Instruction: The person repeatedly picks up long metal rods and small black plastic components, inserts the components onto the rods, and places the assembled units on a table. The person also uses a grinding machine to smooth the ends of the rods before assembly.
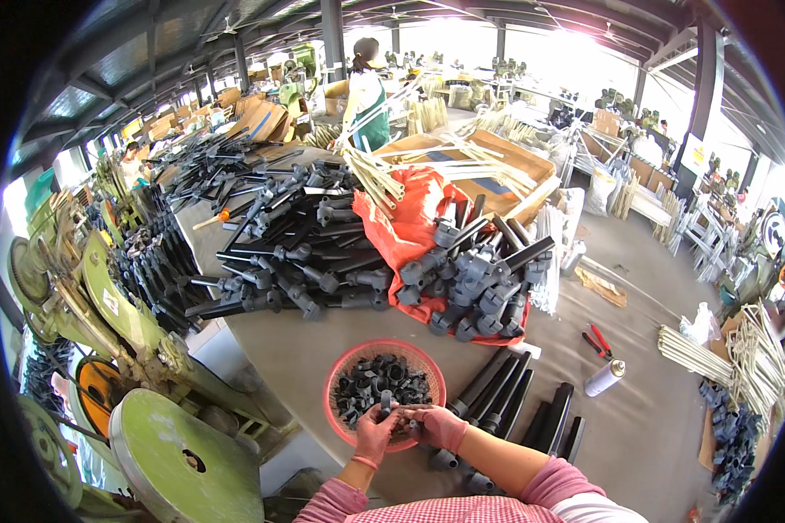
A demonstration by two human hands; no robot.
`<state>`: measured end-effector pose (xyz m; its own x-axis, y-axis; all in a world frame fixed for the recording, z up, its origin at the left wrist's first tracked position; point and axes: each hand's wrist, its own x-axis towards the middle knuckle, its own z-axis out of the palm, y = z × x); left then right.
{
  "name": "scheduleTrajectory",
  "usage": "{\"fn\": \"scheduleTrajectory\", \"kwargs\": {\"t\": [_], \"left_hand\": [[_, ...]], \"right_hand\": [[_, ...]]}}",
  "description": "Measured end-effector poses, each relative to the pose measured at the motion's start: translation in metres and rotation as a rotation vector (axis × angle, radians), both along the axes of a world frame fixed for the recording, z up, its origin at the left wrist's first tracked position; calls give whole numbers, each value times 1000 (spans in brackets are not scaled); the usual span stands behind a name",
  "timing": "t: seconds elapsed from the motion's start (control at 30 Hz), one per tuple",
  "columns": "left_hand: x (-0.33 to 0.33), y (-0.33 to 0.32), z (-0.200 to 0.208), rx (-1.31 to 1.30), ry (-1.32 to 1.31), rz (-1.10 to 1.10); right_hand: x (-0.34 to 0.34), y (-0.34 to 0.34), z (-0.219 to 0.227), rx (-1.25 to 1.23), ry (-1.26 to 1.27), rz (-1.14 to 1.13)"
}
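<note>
Above a round red plastic basket (438, 373), my two hands meet. My left hand (373, 438) is closed, its fingertips pinching a small dark plastic ring clip (386, 400). My right hand (441, 427) comes in from the right, fingers bent and touching near the left fingertips; what lies between them is hidden. Both hands look covered in thin pink gloves. Heaped in the basket are many dark plastic clips (399, 377) of the same kind. Beside my right hand lie several black tubes (490, 390), some with grey joints at their ends.
Black tubes with grey joints (305, 253) form a large pile ahead, partly on a red sack (384, 228). Pliers (598, 343) and a spray can (605, 377) lie to the right. A green machine (183, 453) stands close at left. Beyond, a person (371, 105) stands near pale rods.
</note>
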<state>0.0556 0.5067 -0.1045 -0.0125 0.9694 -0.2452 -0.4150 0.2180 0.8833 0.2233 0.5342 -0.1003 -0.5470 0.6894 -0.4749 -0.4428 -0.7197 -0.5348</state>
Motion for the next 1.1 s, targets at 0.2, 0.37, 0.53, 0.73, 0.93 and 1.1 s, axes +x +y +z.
{"fn": "scheduleTrajectory", "kwargs": {"t": [0.2, 0.37, 0.53, 0.73, 0.93, 1.1], "left_hand": [[-4, -3, 17, -67, -26, -148], [4, -4, 20, 20, -19, -150], [6, -1, 12, 42, 20, -44], [2, 1, 16, -105, 111, -18], [14, -10, 35, -86, 2, -59], [15, -18, 43, -146, -132, -173]], "right_hand": [[4, -3, 16, -81, -49, -32], [6, -3, 12, -101, -58, -93], [15, 1, 17, -283, 103, -25], [11, -10, 30, -160, -46, -103], [16, -18, 47, -1, -175, -94], [21, -21, 49, 205, -349, -121]]}}
